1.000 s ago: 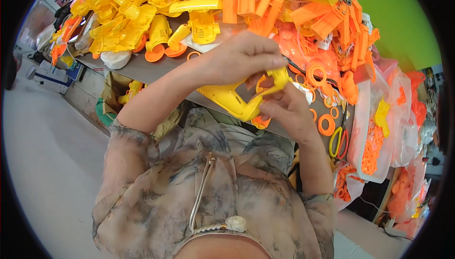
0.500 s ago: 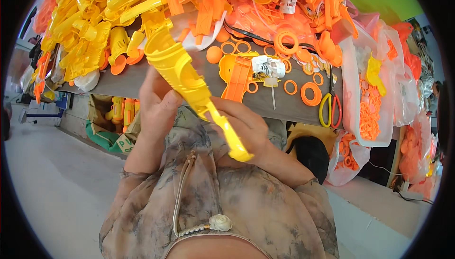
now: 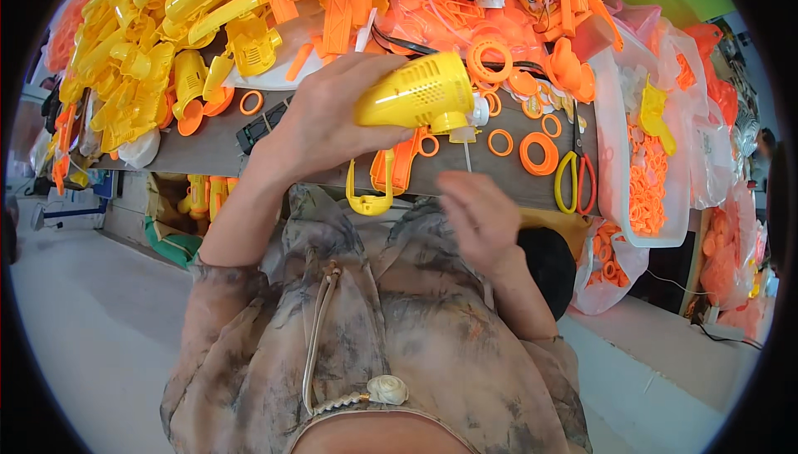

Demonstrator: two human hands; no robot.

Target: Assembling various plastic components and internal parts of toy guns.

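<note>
My left hand (image 3: 328, 113) is closed round a yellow plastic toy-gun shell (image 3: 420, 93), tilted with its vented wide end to the right. A short round spout juts from that end, and a yellow loop (image 3: 370, 196) hangs below my left fingers. Behind the shell, a white mechanism (image 3: 480, 111) mostly hides, with a thin clear tube (image 3: 467, 155) pointing down toward me. My right hand (image 3: 478, 217) is in the air over the table's near edge, below the tube. Its fingers are smeared by motion. Partly covered by the loop lies an orange grip piece (image 3: 395, 170).
Yellow shells (image 3: 137, 63) are heaped at the left, orange parts (image 3: 337, 5) at the back. Orange rings (image 3: 539, 153) and scissors (image 3: 575, 180) with yellow and red handles lie at the right, beside a clear bin (image 3: 644, 234) of small orange rings. A small dark part (image 3: 258, 127) lies behind my left wrist.
The yellow shell has been turned over and moved forward and right over the white mechanism. My right hand has let go of it and moved right.
</note>
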